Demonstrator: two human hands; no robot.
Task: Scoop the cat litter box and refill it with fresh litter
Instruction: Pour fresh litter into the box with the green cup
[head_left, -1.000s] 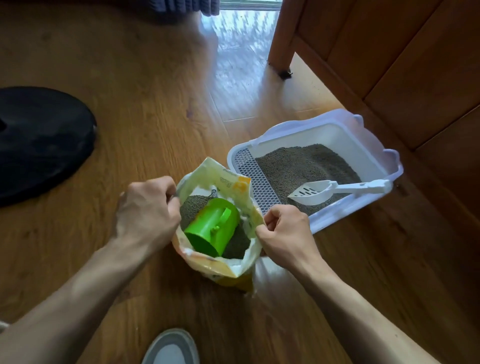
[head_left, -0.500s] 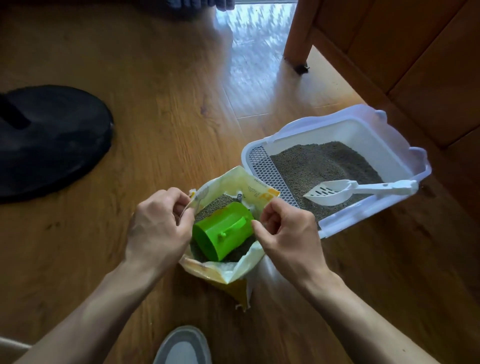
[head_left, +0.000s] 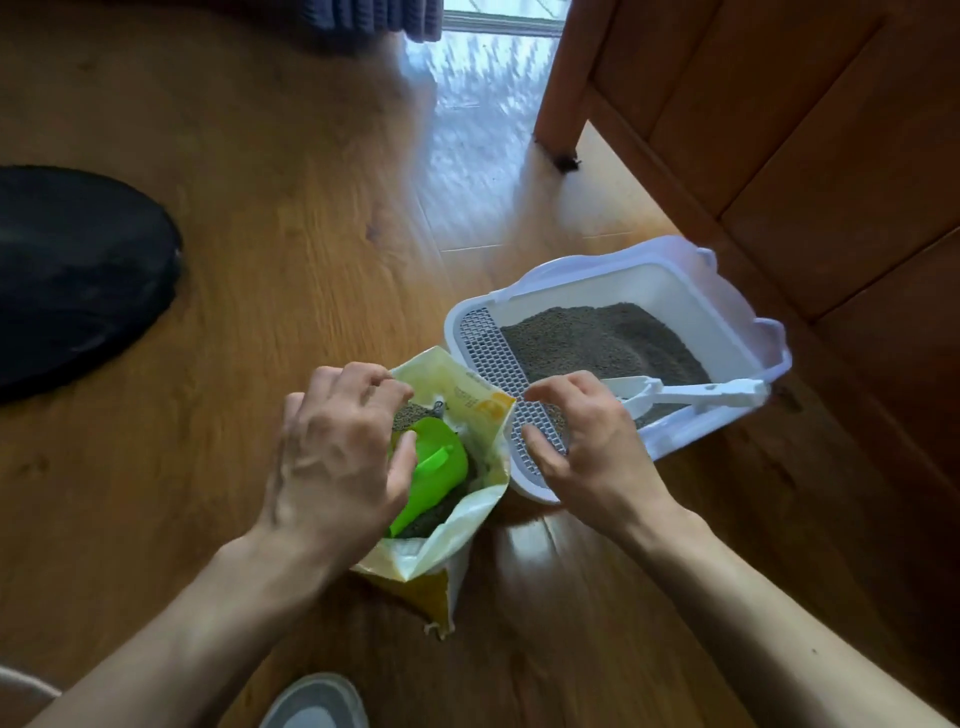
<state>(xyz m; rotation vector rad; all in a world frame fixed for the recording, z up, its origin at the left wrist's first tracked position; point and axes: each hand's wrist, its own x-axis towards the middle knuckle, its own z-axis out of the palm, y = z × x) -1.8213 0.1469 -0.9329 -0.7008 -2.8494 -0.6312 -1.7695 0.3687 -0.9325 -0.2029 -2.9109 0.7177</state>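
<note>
Left hand over green cup in open bag; box beyond, to the right.
Left hand (head_left: 332, 457), fingers loosely spread, empty, nearest cup (head_left: 434, 470); cup's axis runs near-left to far-right. Right hand (head_left: 587, 441) open, empty, over box (head_left: 727, 312) mesh. Scoop (head_left: 675, 397) lies in box litter.

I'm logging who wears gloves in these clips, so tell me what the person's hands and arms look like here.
No gloves. The left hand and right hand are bare, with no rings, watch or wristband visible. Both forearms are uncovered right down to the picture's edge, so no sleeves show.
</note>
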